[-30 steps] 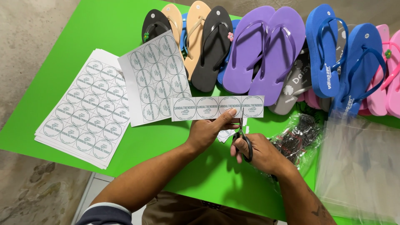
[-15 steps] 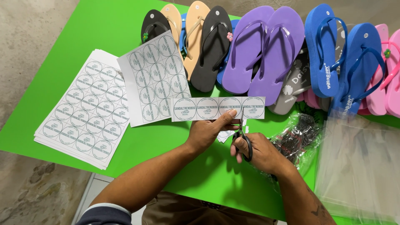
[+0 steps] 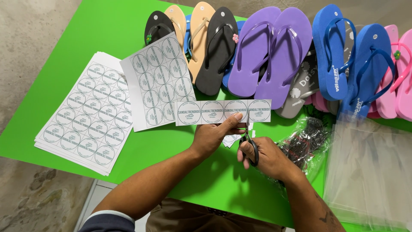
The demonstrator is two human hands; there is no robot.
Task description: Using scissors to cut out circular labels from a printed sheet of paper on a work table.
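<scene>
Little has shifted: right hand still grips black-handled scissors, blades cutting the paper label strip of four printed circles, pinched by left hand above the green table.

matt paper label strip, glossy clear plastic bags.

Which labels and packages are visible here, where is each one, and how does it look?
Label strip: held by left hand, white, round grey-green prints.
Loose label sheet: by black flip-flop, same prints.
Sheet stack: table's left, white.
Clear bags: right, transparent.
Scissors: right hand.
</scene>
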